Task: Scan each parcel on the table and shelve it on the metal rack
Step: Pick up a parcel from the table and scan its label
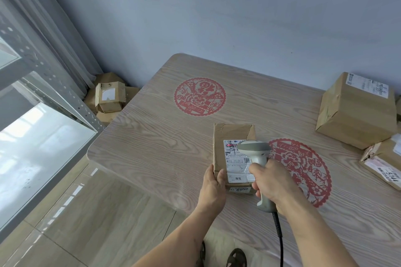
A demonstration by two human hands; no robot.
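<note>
A flat cardboard parcel point(224, 136) with a white shipping label lies on the wooden table point(152, 147) near its front edge. My left hand point(213, 186) grips the parcel's near left corner, thumb on top. My right hand point(272, 182) grips the handle of a grey-white barcode scanner point(255, 147), whose head hovers over the label; a red scan line shows on the barcode. The scanner's black cable runs down along my right arm. The metal rack point(43, 84) stands at the left, with pale shelf boards.
A larger cardboard box point(355, 112) stands at the table's right, with another torn parcel point(382, 160) in front of it at the frame edge. Several flattened boxes point(108, 97) lie on the floor in the corner by the curtain. Two red paper-cut decals mark the tabletop.
</note>
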